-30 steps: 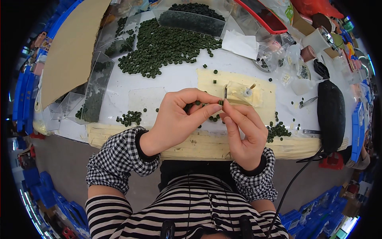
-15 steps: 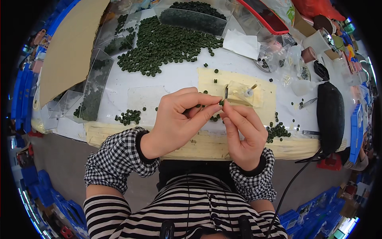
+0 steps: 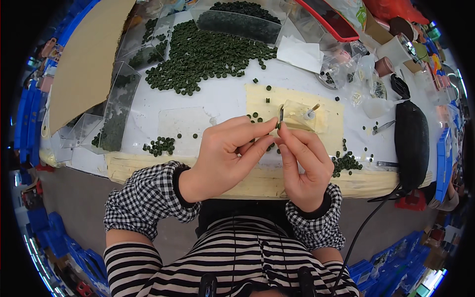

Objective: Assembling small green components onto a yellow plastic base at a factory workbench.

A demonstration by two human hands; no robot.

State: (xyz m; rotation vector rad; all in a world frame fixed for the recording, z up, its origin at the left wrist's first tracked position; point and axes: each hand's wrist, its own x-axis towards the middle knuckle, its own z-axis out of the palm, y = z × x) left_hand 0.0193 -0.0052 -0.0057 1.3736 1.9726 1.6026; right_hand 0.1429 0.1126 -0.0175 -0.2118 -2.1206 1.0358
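My two hands meet over the table in front of the taped block [image 3: 299,115], fingertips close to the thin metal strip at its left side. A small dark green round piece [image 3: 278,125] sits between the fingertips. My left hand [image 3: 225,153] presses it with the index fingertip, its thumb curled a little below. My right hand [image 3: 308,166] meets it from the other side with the fingertips, thumb bent underneath. The fingers partly hide the piece. Several like pieces lie behind and below the fingers. A wooden peg [image 3: 315,107] sticks out of the block.
A large heap of green pieces [image 3: 208,54] covers the far table, beside clear plastic bins [image 3: 118,111] and cardboard [image 3: 89,59]. Small piles [image 3: 159,146] lie left and right of my hands. Tweezers [image 3: 384,127] and a black pouch [image 3: 411,141] are at right.
My left hand has shifted slightly; its thumb has drawn down from the green piece while the index finger stays near it. The piece is a little farther right. My right hand has hardly moved.
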